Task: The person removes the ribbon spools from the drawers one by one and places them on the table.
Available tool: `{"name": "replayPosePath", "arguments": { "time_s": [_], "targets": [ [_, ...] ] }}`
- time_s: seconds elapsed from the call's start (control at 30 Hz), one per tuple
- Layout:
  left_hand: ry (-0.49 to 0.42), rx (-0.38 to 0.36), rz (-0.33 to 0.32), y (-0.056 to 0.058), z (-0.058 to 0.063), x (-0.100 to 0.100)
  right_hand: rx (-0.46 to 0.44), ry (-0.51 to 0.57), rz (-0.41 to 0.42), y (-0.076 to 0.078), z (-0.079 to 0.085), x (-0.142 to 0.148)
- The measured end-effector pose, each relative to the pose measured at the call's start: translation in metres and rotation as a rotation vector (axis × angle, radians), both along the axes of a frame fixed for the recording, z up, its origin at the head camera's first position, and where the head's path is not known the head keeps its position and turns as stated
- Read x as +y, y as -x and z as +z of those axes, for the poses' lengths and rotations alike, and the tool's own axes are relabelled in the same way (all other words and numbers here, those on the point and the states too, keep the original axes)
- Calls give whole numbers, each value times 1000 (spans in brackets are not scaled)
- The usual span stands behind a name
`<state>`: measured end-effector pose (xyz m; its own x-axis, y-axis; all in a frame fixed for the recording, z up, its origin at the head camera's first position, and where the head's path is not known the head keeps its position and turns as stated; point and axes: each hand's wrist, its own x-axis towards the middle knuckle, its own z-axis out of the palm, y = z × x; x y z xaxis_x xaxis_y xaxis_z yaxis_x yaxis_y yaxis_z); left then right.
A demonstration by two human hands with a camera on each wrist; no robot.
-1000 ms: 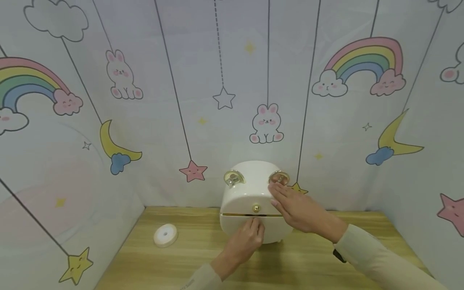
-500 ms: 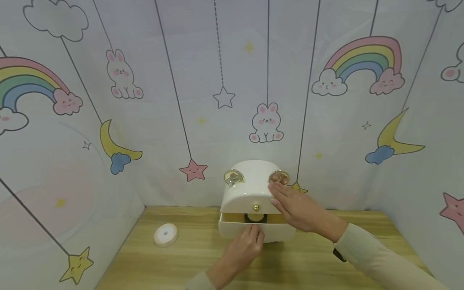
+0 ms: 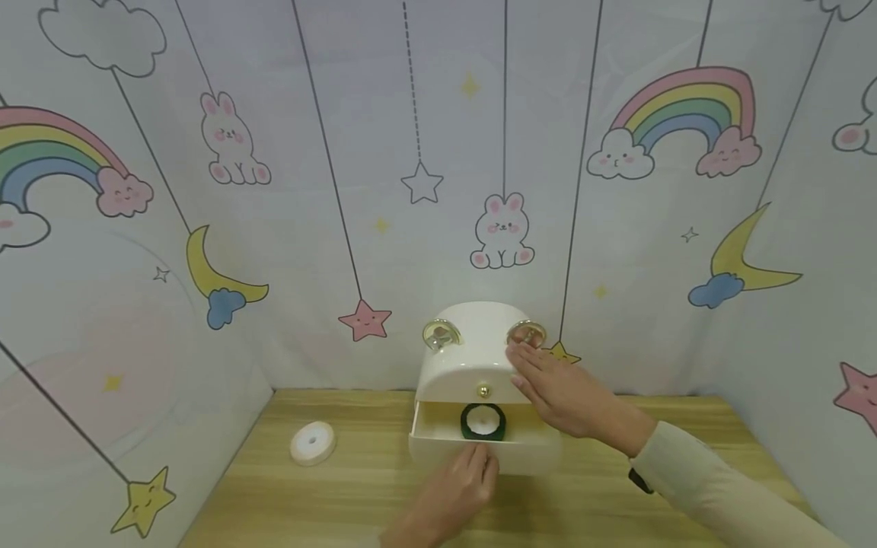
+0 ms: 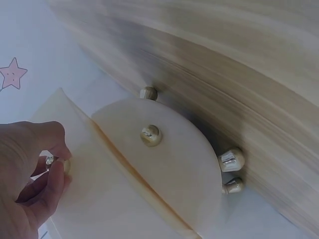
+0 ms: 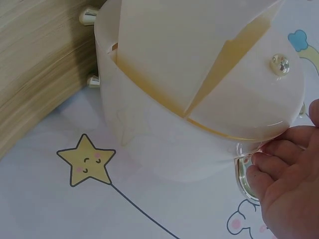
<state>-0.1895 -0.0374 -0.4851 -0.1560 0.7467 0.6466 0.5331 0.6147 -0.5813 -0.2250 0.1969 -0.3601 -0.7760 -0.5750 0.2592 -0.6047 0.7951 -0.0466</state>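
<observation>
One table (image 3: 274, 502), one white box (image 3: 476, 354), one open drawer (image 3: 527, 457)

Drawer's farther out than half a second ago. Two hands: right hand (image 3: 565, 392) lies on the box, fingers extended; left hand (image 3: 448, 491) has a gold knob (image 4: 68, 165) pinched. Two rolls, only visible in the head view: green roll (image 3: 483, 436) in the drawer, pale roll (image 3: 304, 447) on the table. Two ears (image 3: 441, 335) up top, right hand beside one. Left wrist shows both knobs, head just one.
</observation>
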Motion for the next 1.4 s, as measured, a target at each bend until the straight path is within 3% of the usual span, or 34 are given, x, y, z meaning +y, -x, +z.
{"name": "replayPosePath", "arguments": {
  "time_s": [0.27, 0.47, 0.6, 1.17, 1.4],
  "targets": [
    [51, 32, -42, -17, 6, -3, 9, 7, 0, 0, 0, -1],
    [39, 117, -85, -21, 4, -3, 17, 8, 1, -1, 1, -3],
    [21, 127, -102, -25, 2, -3, 19, 7, 0, -2, 1, -4],
    [-71, 41, -163, -45, -5, -2, -12, 8, -38, -7, 1, -6],
    [-51, -11, -147, -52, -5, -4, -22, 15, -42, -7, 1, -6]
  ]
}}
